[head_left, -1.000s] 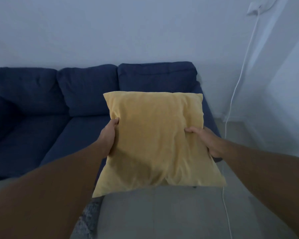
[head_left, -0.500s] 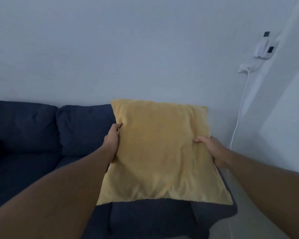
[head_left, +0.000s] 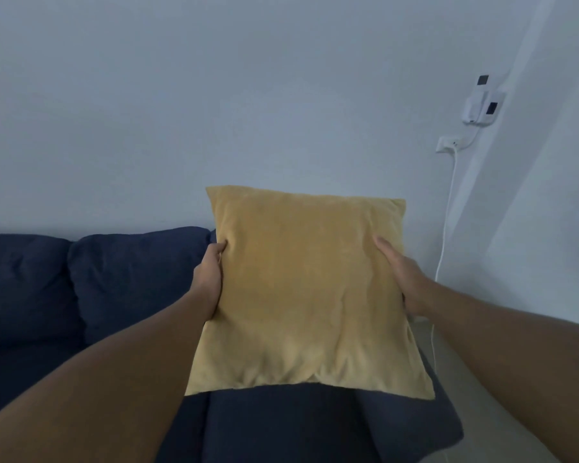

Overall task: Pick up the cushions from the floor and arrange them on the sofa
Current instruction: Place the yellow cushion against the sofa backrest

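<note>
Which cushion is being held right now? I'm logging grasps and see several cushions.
The yellow cushion, gripped at its sides by the left hand and right hand; the navy sofa back cushions are untouched.

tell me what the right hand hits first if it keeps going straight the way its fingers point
The right hand already lies on the yellow cushion; pushing on would press that, probably toward the sofa's back behind, though depth is unclear.

You face a plain pale wall (head_left: 214, 95) in dim, bluish light. To your right a second wall (head_left: 555, 195) meets it at a corner. Near that corner a small white device (head_left: 481, 106) is mounted, with a white socket (head_left: 448, 144) just below it. A white cable (head_left: 447, 228) runs from the socket down the wall to the light floor (head_left: 475, 389). Below you on your left stand the dark blue back cushions (head_left: 131, 282) of a couch.
</note>
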{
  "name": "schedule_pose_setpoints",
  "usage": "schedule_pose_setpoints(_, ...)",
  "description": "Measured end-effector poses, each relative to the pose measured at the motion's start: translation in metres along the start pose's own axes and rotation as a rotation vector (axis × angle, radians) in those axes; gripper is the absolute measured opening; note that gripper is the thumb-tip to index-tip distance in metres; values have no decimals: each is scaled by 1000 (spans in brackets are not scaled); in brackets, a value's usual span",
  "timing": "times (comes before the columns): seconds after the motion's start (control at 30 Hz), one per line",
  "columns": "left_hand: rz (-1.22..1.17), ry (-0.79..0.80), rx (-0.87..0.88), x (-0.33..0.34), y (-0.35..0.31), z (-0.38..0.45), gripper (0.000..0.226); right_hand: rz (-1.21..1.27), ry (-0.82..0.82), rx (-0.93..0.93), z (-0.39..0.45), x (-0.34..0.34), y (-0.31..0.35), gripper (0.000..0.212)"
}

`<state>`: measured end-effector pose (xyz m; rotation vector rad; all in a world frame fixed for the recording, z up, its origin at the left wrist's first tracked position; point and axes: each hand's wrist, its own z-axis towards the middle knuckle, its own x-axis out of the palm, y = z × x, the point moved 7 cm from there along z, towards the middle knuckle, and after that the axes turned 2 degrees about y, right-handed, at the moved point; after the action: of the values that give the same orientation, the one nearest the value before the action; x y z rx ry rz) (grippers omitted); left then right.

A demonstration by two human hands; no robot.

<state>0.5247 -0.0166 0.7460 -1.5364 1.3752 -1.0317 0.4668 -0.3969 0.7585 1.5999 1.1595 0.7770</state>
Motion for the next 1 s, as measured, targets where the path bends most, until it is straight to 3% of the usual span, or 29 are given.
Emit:
schedule_pose_setpoints(0.1, -5, 4, -24, 9, 8, 27, 95, 4, 3, 29, 23, 1, -6, 128)
schedule_pose_setpoints(0.3, 93, -6, -157, 21, 52, 110, 88, -12, 50, 54, 109, 16, -30, 80)
schedule_pose_setpoints(0.6, 50, -80, -328, 50, 113, 179, 53, -31, 131, 221, 231, 35, -115, 78)
schedule_pose_setpoints(0.77, 32, -128, -395, 49, 150, 211, 75, -73, 101, 275, 264, 44, -150, 48)
schedule_pose_setpoints(1.0, -5, -130, -431, 52, 170, 252, 111, -138, 86, 247, 295, 54, -178, 33)
